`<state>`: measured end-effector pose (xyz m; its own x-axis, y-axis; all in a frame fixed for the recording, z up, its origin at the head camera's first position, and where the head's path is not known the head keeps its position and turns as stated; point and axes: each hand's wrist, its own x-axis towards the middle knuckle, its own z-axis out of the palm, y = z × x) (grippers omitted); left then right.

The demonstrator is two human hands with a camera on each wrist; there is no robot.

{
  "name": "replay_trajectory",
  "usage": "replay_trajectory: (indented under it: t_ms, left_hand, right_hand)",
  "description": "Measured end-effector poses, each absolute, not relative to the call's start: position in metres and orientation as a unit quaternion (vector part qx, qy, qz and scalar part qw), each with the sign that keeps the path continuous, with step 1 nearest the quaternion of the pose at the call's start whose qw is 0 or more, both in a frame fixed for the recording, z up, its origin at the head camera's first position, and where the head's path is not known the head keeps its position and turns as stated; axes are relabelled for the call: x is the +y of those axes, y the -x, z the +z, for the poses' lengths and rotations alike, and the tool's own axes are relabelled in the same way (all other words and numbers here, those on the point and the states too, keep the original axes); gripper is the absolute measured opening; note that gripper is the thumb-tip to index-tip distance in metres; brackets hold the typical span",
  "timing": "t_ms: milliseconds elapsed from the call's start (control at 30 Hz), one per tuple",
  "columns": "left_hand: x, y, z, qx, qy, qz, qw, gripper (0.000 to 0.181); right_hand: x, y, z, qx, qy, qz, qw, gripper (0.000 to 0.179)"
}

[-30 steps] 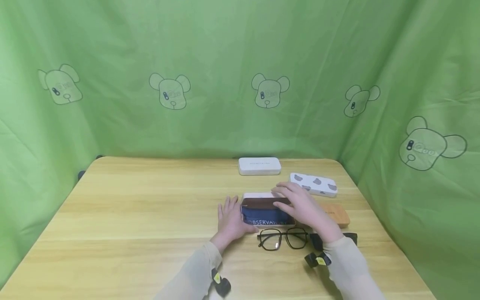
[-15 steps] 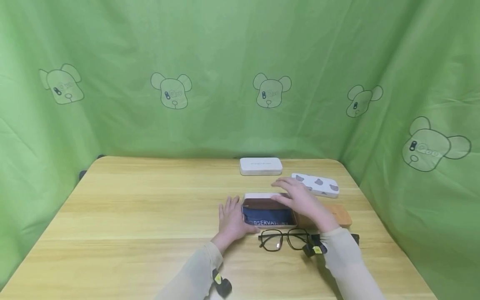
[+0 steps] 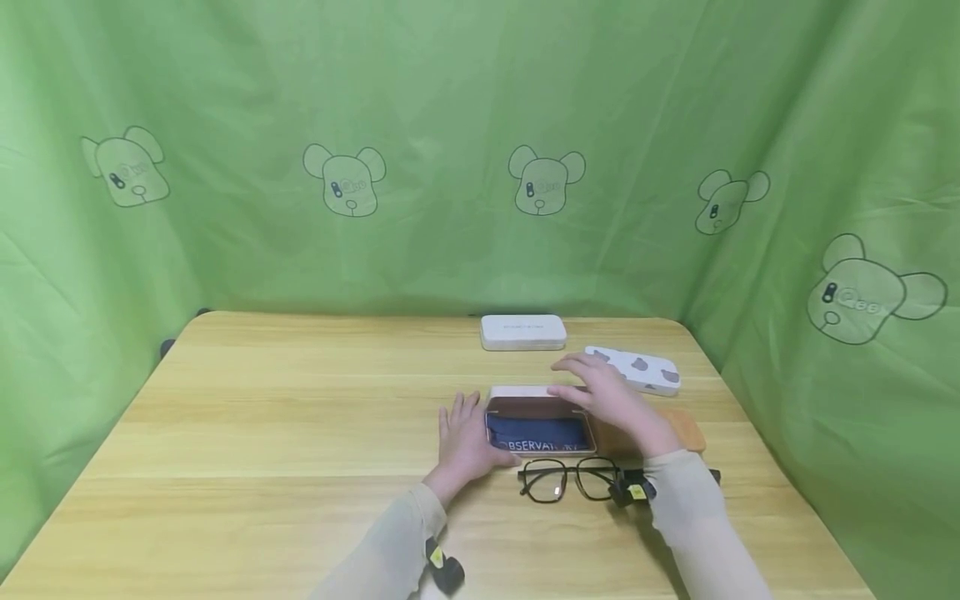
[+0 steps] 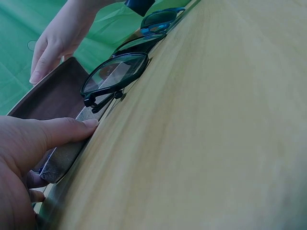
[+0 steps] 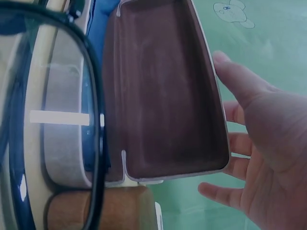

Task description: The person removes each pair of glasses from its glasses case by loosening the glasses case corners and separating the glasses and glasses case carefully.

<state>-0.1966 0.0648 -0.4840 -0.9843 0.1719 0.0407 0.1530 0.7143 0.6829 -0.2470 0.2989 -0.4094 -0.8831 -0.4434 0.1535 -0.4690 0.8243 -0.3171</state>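
An open glasses case (image 3: pixel 551 407) with a white shell and brown lining lies on the table, its lid (image 5: pixel 165 91) raised. Inside is a folded navy cloth (image 3: pixel 536 432) with white lettering. My left hand (image 3: pixel 463 446) holds the case's left end, thumb along the front wall and fingers at the side. At the lid's top edge is my right hand (image 3: pixel 611 400); its thumb touches the rim and its loosely extended fingers reach behind the lid. Black-framed glasses (image 3: pixel 567 470) lie unfolded just in front of the case.
Dark sunglasses (image 4: pixel 160 19) lie right of the glasses, partly under the right sleeve. An orange-brown case (image 3: pixel 684 429) sits at the right, a white case with grey patches (image 3: pixel 648 372) behind it. Another white case (image 3: pixel 522 332) stands near the back edge. Green curtain (image 3: pixel 442 258) surrounds the table.
My right hand has shifted slightly back, its thumb moving from in front of the lid to its upper rim. My left hand stays at the case's left end.
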Motion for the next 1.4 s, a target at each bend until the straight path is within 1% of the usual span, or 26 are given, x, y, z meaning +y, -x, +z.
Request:
replay_trajectory:
  t_ms: [133, 300, 467, 633, 833, 1100, 1267, 1400]
  left_hand:
    - [0.064, 0.197, -0.483, 0.926, -0.09, 0.367, 0.012, 0.109]
    - [0.064, 0.196, -0.484, 0.928, -0.091, 0.361, 0.009, 0.109]
    - [0.065, 0.196, -0.485, 0.928, -0.089, 0.36, 0.015, 0.11]
    - [0.065, 0.196, -0.486, 0.93, -0.087, 0.358, 0.016, 0.112]
    - [0.065, 0.194, -0.483, 0.928, -0.089, 0.361, 0.015, 0.112]
    - [0.065, 0.193, -0.481, 0.926, -0.083, 0.368, 0.02, 0.11]
    - [0.066, 0.195, -0.483, 0.929, -0.082, 0.36, 0.021, 0.11]
    - [0.066, 0.195, -0.483, 0.928, -0.085, 0.363, 0.02, 0.106]
  right_hand:
    - [0.301, 0.25, -0.41, -0.957, -0.225, 0.185, 0.008, 0.063]
    - [0.302, 0.251, -0.41, -0.954, -0.203, 0.216, -0.043, 0.072]
    - [0.304, 0.25, -0.412, -0.948, -0.193, 0.238, -0.09, 0.073]
    - [0.307, 0.251, -0.415, -0.943, -0.191, 0.244, -0.125, 0.071]
    - [0.309, 0.251, -0.417, -0.942, -0.19, 0.238, -0.139, 0.065]
    - [0.309, 0.252, -0.417, -0.935, -0.206, 0.245, -0.153, 0.053]
    - [0.311, 0.251, -0.417, -0.932, -0.204, 0.251, -0.167, 0.052]
    - [0.312, 0.248, -0.417, -0.925, -0.205, 0.264, -0.179, 0.054]
